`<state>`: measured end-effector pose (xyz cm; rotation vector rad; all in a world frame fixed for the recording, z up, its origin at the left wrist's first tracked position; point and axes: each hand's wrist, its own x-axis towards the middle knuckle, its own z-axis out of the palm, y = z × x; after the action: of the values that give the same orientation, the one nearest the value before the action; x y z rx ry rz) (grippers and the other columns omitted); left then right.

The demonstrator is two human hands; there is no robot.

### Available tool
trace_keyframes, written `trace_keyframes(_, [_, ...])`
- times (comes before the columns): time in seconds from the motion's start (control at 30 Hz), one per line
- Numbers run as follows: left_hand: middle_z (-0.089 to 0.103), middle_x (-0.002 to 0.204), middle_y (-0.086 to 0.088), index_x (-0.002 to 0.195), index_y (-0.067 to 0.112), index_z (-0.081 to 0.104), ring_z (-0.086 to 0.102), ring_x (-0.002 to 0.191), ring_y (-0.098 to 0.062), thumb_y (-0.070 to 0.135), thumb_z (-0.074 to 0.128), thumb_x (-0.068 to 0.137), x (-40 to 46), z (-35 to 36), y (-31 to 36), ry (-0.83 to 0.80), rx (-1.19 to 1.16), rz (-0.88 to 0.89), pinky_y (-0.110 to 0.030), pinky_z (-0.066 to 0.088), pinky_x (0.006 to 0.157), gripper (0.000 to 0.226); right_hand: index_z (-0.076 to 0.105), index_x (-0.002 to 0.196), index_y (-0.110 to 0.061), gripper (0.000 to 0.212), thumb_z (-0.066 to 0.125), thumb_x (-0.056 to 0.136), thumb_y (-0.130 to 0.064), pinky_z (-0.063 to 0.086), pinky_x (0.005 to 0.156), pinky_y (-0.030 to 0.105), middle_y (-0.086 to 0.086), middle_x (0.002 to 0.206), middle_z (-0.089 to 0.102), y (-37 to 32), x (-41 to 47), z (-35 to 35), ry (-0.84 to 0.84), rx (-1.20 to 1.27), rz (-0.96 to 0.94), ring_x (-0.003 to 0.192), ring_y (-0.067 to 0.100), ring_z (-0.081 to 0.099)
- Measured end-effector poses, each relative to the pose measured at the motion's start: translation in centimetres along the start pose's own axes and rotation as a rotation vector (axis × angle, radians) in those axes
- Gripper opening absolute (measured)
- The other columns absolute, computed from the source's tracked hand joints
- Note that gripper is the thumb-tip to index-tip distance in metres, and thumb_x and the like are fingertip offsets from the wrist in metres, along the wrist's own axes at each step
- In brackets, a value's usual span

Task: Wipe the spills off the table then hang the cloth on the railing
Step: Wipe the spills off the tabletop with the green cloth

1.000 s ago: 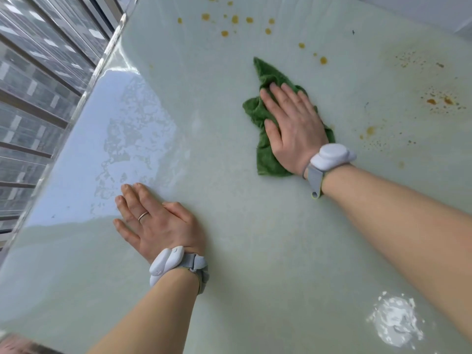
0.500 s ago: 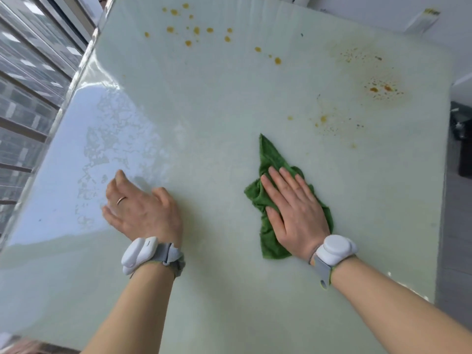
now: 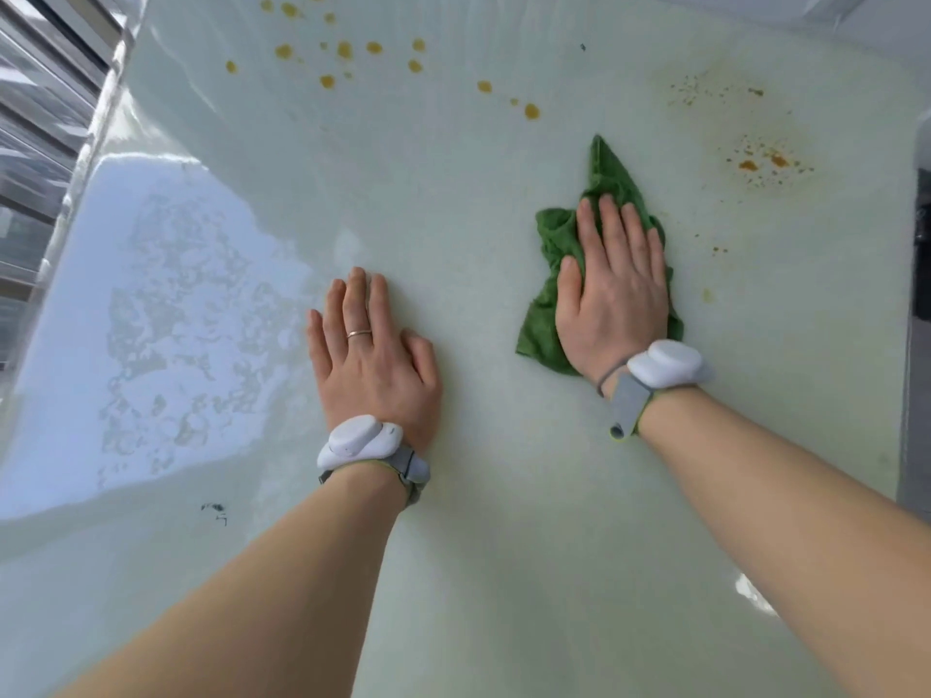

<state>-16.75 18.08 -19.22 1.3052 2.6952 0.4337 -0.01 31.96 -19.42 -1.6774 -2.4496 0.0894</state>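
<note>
Cloth (image 3: 554,234) on orange-spotted glossy table (image 3: 504,546)

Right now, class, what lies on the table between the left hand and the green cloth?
Nothing: in the head view, only bare pale tabletop separates the left hand from the green cloth under the flat right hand.

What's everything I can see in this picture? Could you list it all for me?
table: one, pale green, glossy, fills the view
cloth: one, green, crumpled, right of centre under a hand
spills: many orange-yellow drops, far edge; speckled patch far right
railing: one, grey bars, left edge
ring: one, left hand
wristbands: two, white and grey, one per wrist
left hand: flat on the table
right hand: fingers straight, pressing the cloth
</note>
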Motion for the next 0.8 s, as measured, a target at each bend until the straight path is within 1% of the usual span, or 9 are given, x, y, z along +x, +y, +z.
trace_keyframes(0.1, [0.033, 0.160, -0.009, 0.151, 0.008, 0.037, 0.023, 0.152, -0.028, 0.024, 0.040, 0.092, 0.3, 0.3, 0.1, -0.001, 0.017, 0.007, -0.047, 0.009, 0.125, 0.061, 0.037, 0.157, -0.014, 0.062, 0.031, 0.101, -0.038, 0.018, 0.127, 0.046, 0.010, 0.163, 0.037, -3.5, 4.0, 1.4, 0.029, 0.011, -0.012, 0.152, 0.030, 0.032])
trace_keyframes(0.2, [0.035, 0.160, -0.010, 0.150, 0.007, 0.039, 0.024, 0.151, -0.029, 0.023, 0.040, 0.092, 0.0, 0.2, 0.0, 0.009, 0.012, 0.012, -0.048, 0.011, 0.125, 0.061, 0.044, 0.153, -0.011, 0.061, 0.034, 0.098, -0.037, 0.022, 0.126, 0.048, 0.012, 0.159, 0.043, -8.1, 6.1, 2.4, 0.063, 0.044, -0.131, 0.149, 0.031, 0.038])
trace_keyframes(0.27, [0.036, 0.159, -0.010, 0.150, 0.007, 0.040, 0.025, 0.151, -0.028, 0.023, 0.040, 0.092, 0.0, 0.2, 0.1, 0.015, 0.011, 0.018, -0.048, 0.011, 0.125, 0.060, 0.042, 0.154, -0.012, 0.062, 0.032, 0.099, -0.037, 0.020, 0.127, 0.047, 0.011, 0.160, 0.042, -9.8, 6.8, 2.8, 0.047, 0.050, -0.205, 0.150, 0.030, 0.036])
trace_keyframes(0.33, [0.037, 0.158, -0.010, 0.149, 0.008, 0.041, 0.026, 0.150, -0.028, 0.024, 0.039, 0.091, 0.0, 0.2, 0.1, 0.024, 0.012, 0.021, -0.047, 0.012, 0.125, 0.060, 0.040, 0.155, -0.012, 0.062, 0.029, 0.100, -0.037, 0.019, 0.127, 0.046, 0.011, 0.161, 0.040, -9.9, 6.9, 2.9, 0.039, 0.052, -0.245, 0.151, 0.029, 0.033])
trace_keyframes(0.4, [0.037, 0.158, -0.009, 0.149, 0.008, 0.041, 0.027, 0.150, -0.028, 0.025, 0.038, 0.091, 0.0, 0.1, 0.1, 0.029, 0.008, 0.019, -0.047, 0.012, 0.125, 0.060, 0.041, 0.155, -0.012, 0.059, 0.032, 0.102, -0.037, 0.020, 0.127, 0.046, 0.010, 0.161, 0.040, -9.1, 6.8, 2.9, 0.040, 0.068, -0.287, 0.151, 0.028, 0.034])
trace_keyframes(0.5, [0.036, 0.159, -0.008, 0.150, 0.009, 0.040, 0.026, 0.151, -0.027, 0.027, 0.035, 0.091, 0.0, 0.0, 0.2, 0.026, 0.003, 0.007, -0.047, 0.012, 0.126, 0.061, 0.039, 0.156, -0.014, 0.057, 0.035, 0.103, -0.036, 0.020, 0.127, 0.045, 0.009, 0.162, 0.039, -6.3, 5.8, 2.1, 0.014, 0.074, -0.354, 0.152, 0.028, 0.033])
trace_keyframes(0.57, [0.036, 0.159, -0.008, 0.150, 0.009, 0.040, 0.025, 0.151, -0.026, 0.028, 0.033, 0.091, 0.0, 0.0, 0.1, 0.026, -0.005, -0.003, -0.047, 0.012, 0.125, 0.062, 0.036, 0.158, -0.015, 0.058, 0.035, 0.104, -0.036, 0.019, 0.128, 0.044, 0.009, 0.163, 0.037, -2.4, 5.0, 1.1, 0.009, 0.050, -0.312, 0.152, 0.028, 0.032])
trace_keyframes(0.67, [0.035, 0.159, -0.007, 0.150, 0.009, 0.039, 0.024, 0.151, -0.026, 0.027, 0.034, 0.091, 0.0, -0.1, 0.1, 0.013, -0.008, -0.003, -0.048, 0.012, 0.125, 0.062, 0.032, 0.159, -0.017, 0.058, 0.031, 0.105, -0.037, 0.013, 0.129, 0.042, 0.008, 0.165, 0.033, 3.4, 4.1, -0.4, 0.003, 0.023, -0.120, 0.154, 0.027, 0.028])
trace_keyframes(0.8, [0.035, 0.160, -0.007, 0.150, 0.009, 0.039, 0.023, 0.151, -0.026, 0.027, 0.035, 0.091, 0.1, 0.0, -0.1, 0.004, 0.006, -0.001, -0.047, 0.011, 0.125, 0.062, 0.032, 0.159, -0.015, 0.062, 0.029, 0.102, -0.039, 0.011, 0.128, 0.045, 0.008, 0.166, 0.032, 2.8, 3.8, 0.0, 0.003, -0.012, 0.028, 0.154, 0.029, 0.027])
